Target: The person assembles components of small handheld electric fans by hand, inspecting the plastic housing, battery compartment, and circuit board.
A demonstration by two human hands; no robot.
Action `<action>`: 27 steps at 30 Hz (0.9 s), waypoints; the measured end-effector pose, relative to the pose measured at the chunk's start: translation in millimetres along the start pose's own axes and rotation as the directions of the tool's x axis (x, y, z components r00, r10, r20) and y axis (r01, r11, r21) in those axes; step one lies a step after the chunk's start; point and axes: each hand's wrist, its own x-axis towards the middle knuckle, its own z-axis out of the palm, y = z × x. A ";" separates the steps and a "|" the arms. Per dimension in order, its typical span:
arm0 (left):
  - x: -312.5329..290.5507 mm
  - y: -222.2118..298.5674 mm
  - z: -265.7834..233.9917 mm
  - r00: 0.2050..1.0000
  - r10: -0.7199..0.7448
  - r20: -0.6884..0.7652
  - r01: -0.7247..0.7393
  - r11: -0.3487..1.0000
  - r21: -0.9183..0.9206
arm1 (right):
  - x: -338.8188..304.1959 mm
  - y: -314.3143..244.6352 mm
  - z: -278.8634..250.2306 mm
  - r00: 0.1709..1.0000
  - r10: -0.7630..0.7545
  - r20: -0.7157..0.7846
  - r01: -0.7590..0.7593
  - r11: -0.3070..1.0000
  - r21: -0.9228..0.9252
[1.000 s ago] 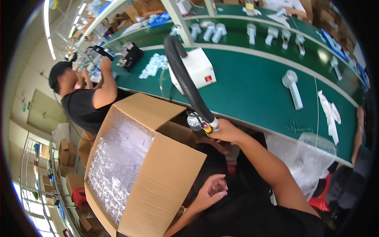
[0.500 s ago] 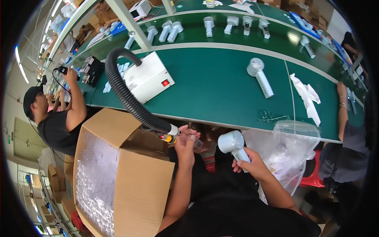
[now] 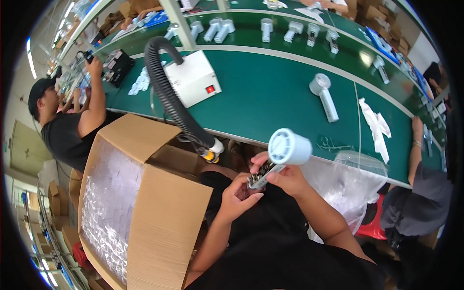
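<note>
My right hand (image 3: 289, 181) is closed around the handle of a light-blue handheld fan (image 3: 290, 147), its round, vaned head tilted up. The handle's open side shows a dark circuit board and metal parts. My left hand (image 3: 236, 197) is closed at the handle's lower end, touching it. Between its fingers is a small clear plastic piece (image 3: 243, 192), mostly hidden. To the left stands an open cardboard box (image 3: 169, 220) with many clear plastic pieces (image 3: 108, 203) inside. Above the box's edge hangs a black corrugated hose (image 3: 171, 99) with a yellow-banded nozzle (image 3: 210, 155).
On the green bench (image 3: 261, 92) stand a white machine (image 3: 193, 79) with a red switch, another fan (image 3: 325, 96) and white cloth (image 3: 374, 128). Several fans line the shelf behind. A clear bag (image 3: 333, 193) hangs at the bench edge. Co-workers sit left (image 3: 67, 125) and right (image 3: 411, 193).
My right hand has raised the fan and turned its handle toward my left hand. My left hand has left the hose nozzle and met the handle's end. The view has shifted slightly.
</note>
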 end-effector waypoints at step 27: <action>-27.6 -32.7 -27.9 0.900 -0.430 0.073 0.433 0.901 -0.032 | -72.4 24.4 -10.5 0.549 0.835 0.040 -0.723 0.499 -0.478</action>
